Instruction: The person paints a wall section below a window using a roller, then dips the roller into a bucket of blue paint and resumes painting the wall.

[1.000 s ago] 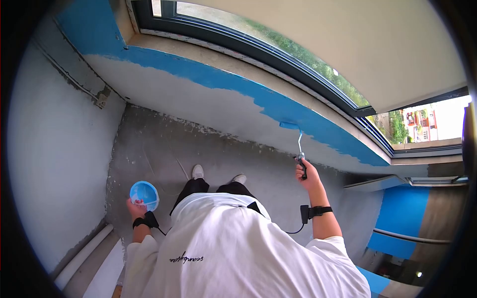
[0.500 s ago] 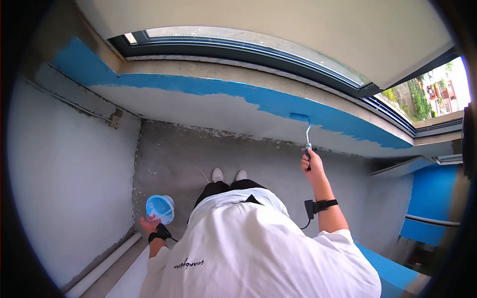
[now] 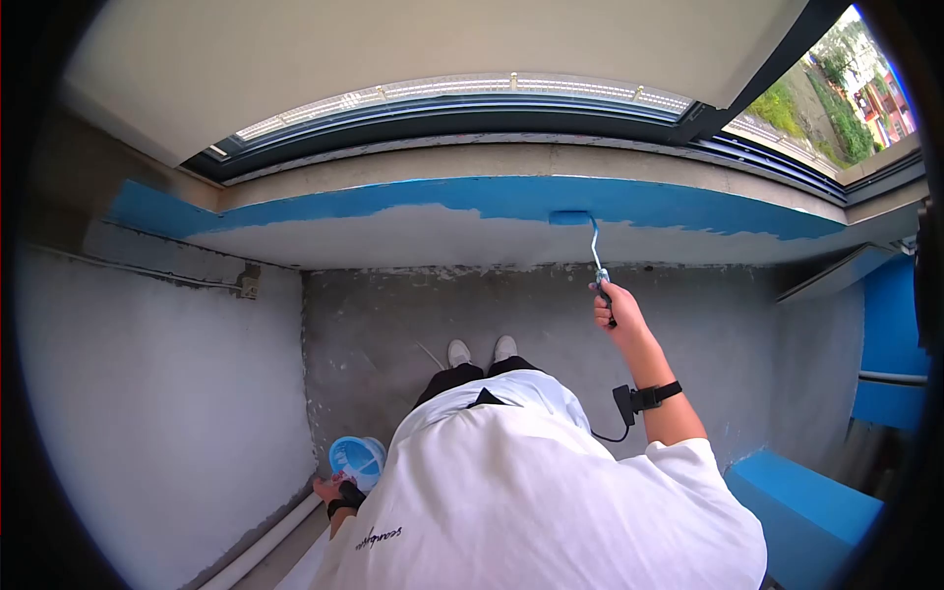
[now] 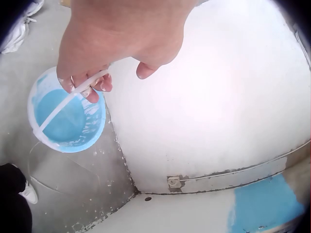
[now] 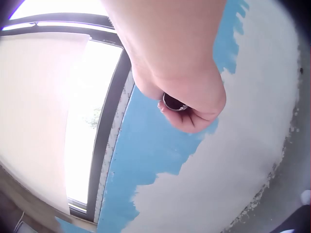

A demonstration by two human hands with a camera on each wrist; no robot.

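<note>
My right hand [image 3: 619,313] grips the dark handle of a paint roller [image 3: 595,241], its arm stretched forward. The blue roller head [image 3: 569,218] lies against the wall [image 3: 383,234] below the window, at the lower border of the blue paint. In the right wrist view, curled fingers surround the handle, whose round end shows; the hand hides the rest of the roller. Low on the left, my left hand [image 4: 121,46] holds a bucket [image 4: 33,109] by its white handle [image 4: 57,112], fingers hooked under it and thumb apart. Light blue paint [image 4: 65,119] is inside.
A window with a dark frame [image 3: 472,110] and a pale blind [image 3: 393,44] runs above the painted strip. A white side wall [image 3: 157,364] with a socket [image 3: 249,286] stands left. A white pipe [image 3: 265,546] lies beside it. A blue block-like surface [image 3: 801,497] is at lower right.
The head view has turned, so the room appears rotated and shifted. The roller head has moved a little left along the wall. The bucket stays in the left hand, now partly behind the shirt.
</note>
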